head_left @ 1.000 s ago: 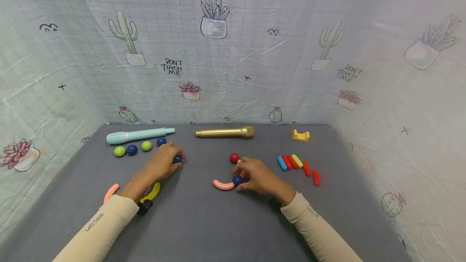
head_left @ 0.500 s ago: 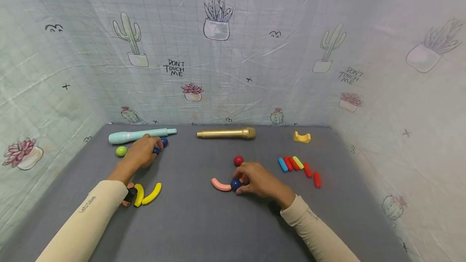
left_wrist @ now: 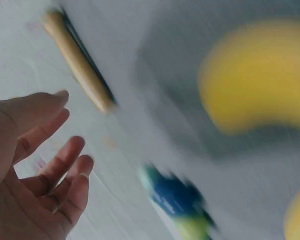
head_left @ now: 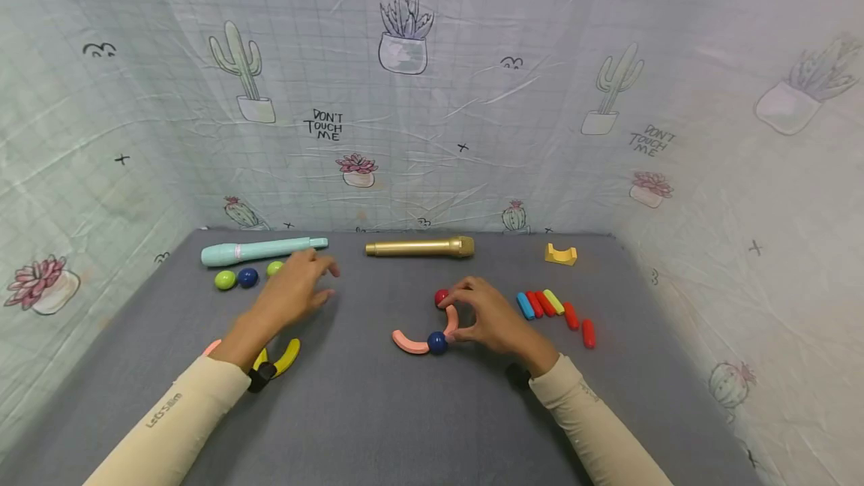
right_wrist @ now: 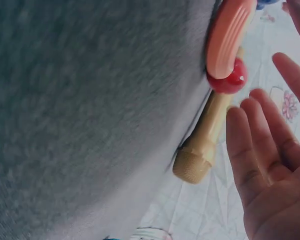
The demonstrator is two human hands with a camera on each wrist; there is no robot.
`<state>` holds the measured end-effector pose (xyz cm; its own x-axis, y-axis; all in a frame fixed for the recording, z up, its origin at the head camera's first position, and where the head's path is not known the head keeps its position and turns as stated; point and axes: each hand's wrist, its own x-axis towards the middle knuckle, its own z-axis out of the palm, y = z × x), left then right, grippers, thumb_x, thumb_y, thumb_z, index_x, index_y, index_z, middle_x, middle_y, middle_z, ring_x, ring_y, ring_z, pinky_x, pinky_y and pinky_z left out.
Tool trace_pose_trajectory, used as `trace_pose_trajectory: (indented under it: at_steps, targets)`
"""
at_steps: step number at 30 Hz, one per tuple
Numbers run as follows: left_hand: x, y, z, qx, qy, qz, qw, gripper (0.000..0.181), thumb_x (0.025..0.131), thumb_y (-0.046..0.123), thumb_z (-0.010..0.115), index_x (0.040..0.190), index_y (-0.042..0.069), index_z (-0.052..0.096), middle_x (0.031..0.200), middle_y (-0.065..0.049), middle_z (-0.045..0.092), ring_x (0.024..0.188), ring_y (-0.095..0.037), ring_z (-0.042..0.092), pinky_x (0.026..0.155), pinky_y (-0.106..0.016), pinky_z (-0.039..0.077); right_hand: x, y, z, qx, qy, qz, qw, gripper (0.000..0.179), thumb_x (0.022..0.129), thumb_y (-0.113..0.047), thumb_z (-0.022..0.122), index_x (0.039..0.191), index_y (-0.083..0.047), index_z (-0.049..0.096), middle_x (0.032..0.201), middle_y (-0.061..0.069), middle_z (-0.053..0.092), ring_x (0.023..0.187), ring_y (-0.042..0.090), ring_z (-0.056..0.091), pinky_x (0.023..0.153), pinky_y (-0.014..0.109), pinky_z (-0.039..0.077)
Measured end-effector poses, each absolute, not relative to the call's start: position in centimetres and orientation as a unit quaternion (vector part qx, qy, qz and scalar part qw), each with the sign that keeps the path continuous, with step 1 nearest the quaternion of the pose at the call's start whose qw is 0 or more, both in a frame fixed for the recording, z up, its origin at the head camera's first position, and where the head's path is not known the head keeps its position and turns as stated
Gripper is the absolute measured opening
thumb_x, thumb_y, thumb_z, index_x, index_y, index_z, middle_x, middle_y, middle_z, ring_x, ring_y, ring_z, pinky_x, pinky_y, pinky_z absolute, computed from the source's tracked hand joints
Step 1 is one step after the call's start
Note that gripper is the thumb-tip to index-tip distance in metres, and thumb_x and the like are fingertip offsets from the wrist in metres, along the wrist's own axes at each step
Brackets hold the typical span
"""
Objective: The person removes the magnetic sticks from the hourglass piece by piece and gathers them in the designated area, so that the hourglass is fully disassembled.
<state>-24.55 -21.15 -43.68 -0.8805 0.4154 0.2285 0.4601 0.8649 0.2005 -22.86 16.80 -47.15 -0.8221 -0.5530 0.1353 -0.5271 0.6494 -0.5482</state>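
In the head view, two peach curved sticks (head_left: 409, 343) and a navy ball (head_left: 437, 342) form an arc on the cloth, with a red ball (head_left: 442, 296) at its upper end. My right hand (head_left: 491, 317) is over the arc's right side, index fingertip at the red ball and thumb beside the navy one; touching I cannot tell. My left hand (head_left: 290, 289) hovers with loose, parted fingers holding nothing, as the left wrist view also shows. Beyond it lie green balls (head_left: 225, 280) and another navy ball (head_left: 247, 277). Yellow curved sticks (head_left: 286, 357) are partly behind the left wrist.
A teal microphone (head_left: 263, 250) and a gold microphone (head_left: 420, 247) line the back of the grey cloth (head_left: 378, 426). At right are a yellow cradle-shaped block (head_left: 561, 253) and several short red, blue and yellow sticks (head_left: 570, 316). Another peach stick (head_left: 211, 347) is mostly hidden behind the left forearm.
My left hand went left to the navy balls, then came back right with its fingers parted. My right hand spread from around the navy ball, its index finger reaching up to the red ball.
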Motion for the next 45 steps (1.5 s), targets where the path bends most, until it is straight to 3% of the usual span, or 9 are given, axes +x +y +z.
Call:
trace_pose_trajectory:
  at_steps: [4, 7, 14, 18, 24, 30, 36, 45]
  targets:
    - [-22.7, -17.0, -43.6, -0.281, -0.949, -0.12, 0.079, 0.028, 0.087, 0.02, 0.09, 0.111, 0.014, 0.076, 0.105, -0.007, 0.066, 0.097, -0.025, 0.06, 0.081, -0.042, 0.052, -23.2, 17.2, -47.3, -0.311, 0.905, -0.287, 0.032, 0.057, 0.079, -0.029, 0.097, 0.13, -0.018, 0.075, 0.156, 0.011, 0.054, 0.146, 0.035, 0.046, 0.12, 0.063, 0.04]
    - [-21.4, -14.0, -44.0, -0.318, -0.939, -0.113, 0.063, 0.031, 0.087, 0.026, 0.09, 0.114, 0.016, 0.077, 0.105, -0.004, 0.066, 0.094, -0.021, 0.057, 0.078, -0.039, 0.051, -23.3, 17.2, -47.6, -0.33, 0.9, -0.282, 0.045, 0.06, 0.078, -0.029, 0.097, 0.133, -0.018, 0.074, 0.164, 0.014, 0.048, 0.151, 0.038, 0.042, 0.12, 0.065, 0.038]
    - [-19.5, -9.4, -46.2, -0.381, -0.919, -0.1, 0.025, 0.04, 0.087, 0.035, 0.09, 0.12, 0.017, 0.076, 0.109, -0.003, 0.067, 0.101, -0.022, 0.061, 0.089, -0.045, 0.056, -23.2, 16.8, -48.0, -0.349, 0.894, -0.277, 0.046, 0.057, 0.079, -0.026, 0.097, 0.13, -0.013, 0.075, 0.162, 0.019, 0.048, 0.149, 0.04, 0.044, 0.117, 0.064, 0.042]
    - [-19.4, -8.4, -47.4, -0.388, -0.917, -0.082, 0.049, 0.035, 0.088, 0.033, 0.089, 0.116, 0.017, 0.076, 0.107, -0.001, 0.071, 0.1, -0.021, 0.063, 0.089, -0.042, 0.055, -23.2, 16.5, -48.2, -0.345, 0.899, -0.268, 0.033, 0.056, 0.077, -0.029, 0.098, 0.126, -0.014, 0.076, 0.159, 0.019, 0.051, 0.148, 0.039, 0.046, 0.117, 0.062, 0.042]
    - [-19.7, -8.3, -48.4, -0.389, -0.913, -0.088, 0.08, 0.024, 0.092, 0.031, 0.085, 0.108, 0.017, 0.075, 0.102, 0.001, 0.073, 0.095, -0.019, 0.064, 0.083, -0.04, 0.056, -23.0, 16.5, -48.1, -0.325, 0.912, -0.249, 0.021, 0.052, 0.077, -0.031, 0.098, 0.123, -0.015, 0.077, 0.152, 0.016, 0.055, 0.141, 0.035, 0.051, 0.114, 0.059, 0.046]
    - [-19.7, -8.6, -48.9, -0.398, -0.907, -0.105, 0.087, 0.014, 0.098, 0.021, 0.078, 0.11, 0.016, 0.075, 0.103, 0.0, 0.073, 0.095, -0.02, 0.068, 0.084, -0.04, 0.058, -22.9, 16.5, -47.9, -0.32, 0.917, -0.237, 0.008, 0.049, 0.077, -0.03, 0.098, 0.119, -0.015, 0.078, 0.144, 0.013, 0.058, 0.134, 0.032, 0.056, 0.11, 0.055, 0.049]
    - [-19.3, -9.8, -48.6, -0.367, -0.918, -0.146, 0.047, 0.016, 0.101, 0.018, 0.073, 0.117, 0.016, 0.075, 0.108, 0.001, 0.073, 0.098, -0.018, 0.07, 0.087, -0.04, 0.059, -23.0, 16.4, -47.8, -0.323, 0.917, -0.235, 0.0, 0.048, 0.075, -0.032, 0.099, 0.116, -0.014, 0.079, 0.139, 0.012, 0.059, 0.129, 0.031, 0.058, 0.107, 0.053, 0.051]
    - [-18.2, -15.5, -47.8, -0.27, -0.945, -0.184, 0.018, 0.012, 0.1, 0.015, 0.074, 0.112, 0.017, 0.075, 0.103, 0.002, 0.067, 0.08, -0.008, 0.056, 0.071, -0.03, 0.05, -23.1, 16.8, -47.8, -0.312, 0.919, -0.242, 0.003, 0.045, 0.077, -0.03, 0.098, 0.115, -0.014, 0.079, 0.132, 0.01, 0.061, 0.123, 0.029, 0.059, 0.104, 0.051, 0.051]
